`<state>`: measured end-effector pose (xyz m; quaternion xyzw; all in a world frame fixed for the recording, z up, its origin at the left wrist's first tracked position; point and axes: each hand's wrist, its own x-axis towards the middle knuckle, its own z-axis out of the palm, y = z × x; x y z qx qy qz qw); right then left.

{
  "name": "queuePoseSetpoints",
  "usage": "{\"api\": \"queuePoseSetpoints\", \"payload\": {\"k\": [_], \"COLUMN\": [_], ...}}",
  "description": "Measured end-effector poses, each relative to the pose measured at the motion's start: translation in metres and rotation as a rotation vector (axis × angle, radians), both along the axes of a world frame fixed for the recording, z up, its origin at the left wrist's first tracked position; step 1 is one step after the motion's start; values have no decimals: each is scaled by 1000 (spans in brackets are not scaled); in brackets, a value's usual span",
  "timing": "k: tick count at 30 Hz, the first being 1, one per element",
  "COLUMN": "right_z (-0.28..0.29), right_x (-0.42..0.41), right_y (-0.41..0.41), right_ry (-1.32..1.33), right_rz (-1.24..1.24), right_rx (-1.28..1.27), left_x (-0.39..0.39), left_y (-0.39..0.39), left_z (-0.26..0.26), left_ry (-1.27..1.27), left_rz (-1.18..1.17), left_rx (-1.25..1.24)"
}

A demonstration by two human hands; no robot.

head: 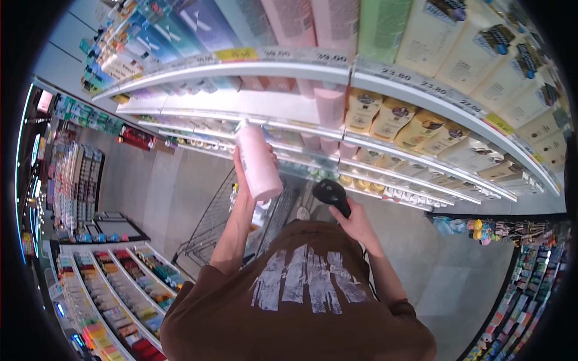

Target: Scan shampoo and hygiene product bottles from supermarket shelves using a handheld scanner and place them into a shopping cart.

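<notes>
My left hand (pixel 241 169) is wrapped around a pink plastic bottle (pixel 258 164), which is held up at a tilt before the store shelves. The bottle has a pale cap at its upper end, and small print shows along its left side. In my right hand (pixel 354 221) is the handle of a black handheld barcode scanner (pixel 330 193); its head points up and to the left, apart from the bottle. Just above, more pink bottles (pixel 329 106) stand on a white shelf (pixel 271 103), beside yellow pouches (pixel 364 110).
A wire shopping cart (pixel 212 216) with things in it stands below my left forearm. White shelf edges (pixel 216 67) with price labels curve across the top. Other stocked shelves (pixel 104 289) are at lower left, and a display rack (pixel 519 307) is at the right.
</notes>
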<state>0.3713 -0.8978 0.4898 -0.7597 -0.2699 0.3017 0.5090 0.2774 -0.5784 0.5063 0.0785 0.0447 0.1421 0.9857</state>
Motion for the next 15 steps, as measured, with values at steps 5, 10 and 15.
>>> {"api": "queuePoseSetpoints", "payload": {"k": [5,10,15], "right_z": [49,76,71], "right_x": [4,12,9], "right_y": [20,30,35], "right_ry": [-79,-356,-366], "right_rz": [162,425,488], "right_rx": [125,-83,-110], "left_x": [-20,-30,-39], "left_y": [-24,-32,-30], "left_z": [6,-2,-24], "left_ry": [626,986,1037], "left_rz": [8,-140,-215], "left_rx": [326,937,1018]}}
